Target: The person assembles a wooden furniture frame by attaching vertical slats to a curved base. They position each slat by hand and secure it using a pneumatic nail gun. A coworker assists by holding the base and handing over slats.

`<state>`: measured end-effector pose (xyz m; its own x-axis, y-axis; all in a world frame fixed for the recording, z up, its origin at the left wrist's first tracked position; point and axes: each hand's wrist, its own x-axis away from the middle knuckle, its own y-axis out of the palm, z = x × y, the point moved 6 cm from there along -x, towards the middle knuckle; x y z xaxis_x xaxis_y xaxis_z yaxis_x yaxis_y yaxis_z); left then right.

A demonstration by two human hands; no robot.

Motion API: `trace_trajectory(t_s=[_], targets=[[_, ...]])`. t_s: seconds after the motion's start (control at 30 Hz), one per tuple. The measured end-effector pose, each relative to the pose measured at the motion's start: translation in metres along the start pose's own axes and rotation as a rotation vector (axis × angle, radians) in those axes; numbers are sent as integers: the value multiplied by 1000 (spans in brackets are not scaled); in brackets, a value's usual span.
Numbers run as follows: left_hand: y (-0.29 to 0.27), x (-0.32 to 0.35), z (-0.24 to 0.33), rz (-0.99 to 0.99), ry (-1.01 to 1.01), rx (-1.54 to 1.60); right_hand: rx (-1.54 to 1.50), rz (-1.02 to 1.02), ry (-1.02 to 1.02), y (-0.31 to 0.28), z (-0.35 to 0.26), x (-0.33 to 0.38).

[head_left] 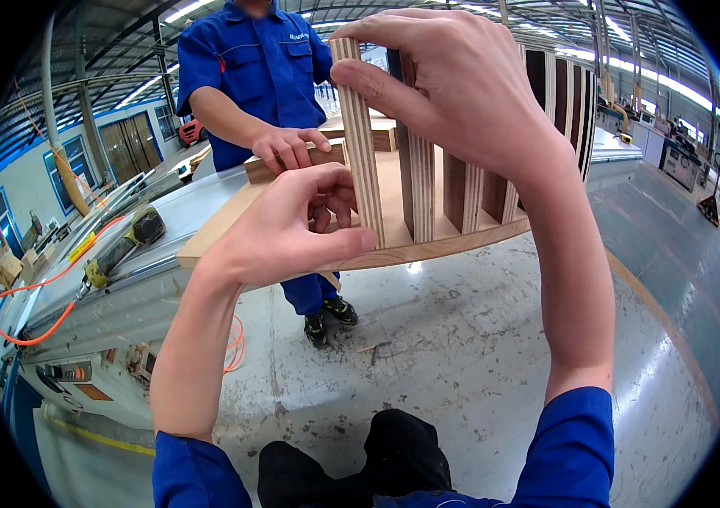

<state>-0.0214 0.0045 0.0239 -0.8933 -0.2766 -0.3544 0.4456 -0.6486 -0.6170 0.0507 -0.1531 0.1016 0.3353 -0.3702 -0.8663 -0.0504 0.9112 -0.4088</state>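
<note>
An upright plywood slat [365, 161] with layered edges stands near the front edge of a curved wooden board [220, 222]. My right hand [462, 97] pinches its top, thumb on the near side and fingers reaching over it. Low on the same slat is my left hand [288, 224], its thumb against the front edge near the board and its fingers curled behind. To the right stands a row of similar slats, including a dark-faced upright [419, 182] and another upright [463, 195]. My right hand and wrist partly hide the row.
Across the board a co-worker in blue rests a hand [288, 148] on a wooden piece [258, 172]. A power tool [127, 244] with an orange hose [47, 337] lies on the metal table [178, 195] at left. Below is the grey floor [479, 339].
</note>
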Motion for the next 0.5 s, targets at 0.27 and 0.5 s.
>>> trace_trajectory(t_s=[0.27, 0.5], targets=[[2, 3, 9, 6, 21, -130, 56, 0, -7, -3, -5, 0], [3, 3, 8, 12, 37, -155, 125, -1, 0, -2, -7, 0]])
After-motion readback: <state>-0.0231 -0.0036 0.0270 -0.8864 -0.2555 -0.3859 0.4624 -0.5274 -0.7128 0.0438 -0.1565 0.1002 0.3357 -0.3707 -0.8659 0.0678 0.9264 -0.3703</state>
